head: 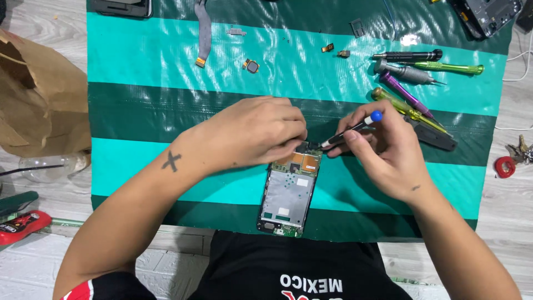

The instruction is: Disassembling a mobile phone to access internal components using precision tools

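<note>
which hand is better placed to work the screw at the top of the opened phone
Right. The right hand already holds the blue-capped screwdriver, tip at the top edge of the opened phone. The left hand only steadies that end.

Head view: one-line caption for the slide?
Left hand steadies an opened phone on a green striped mat while the right hand works a blue-tipped screwdriver at its top edge.
</note>
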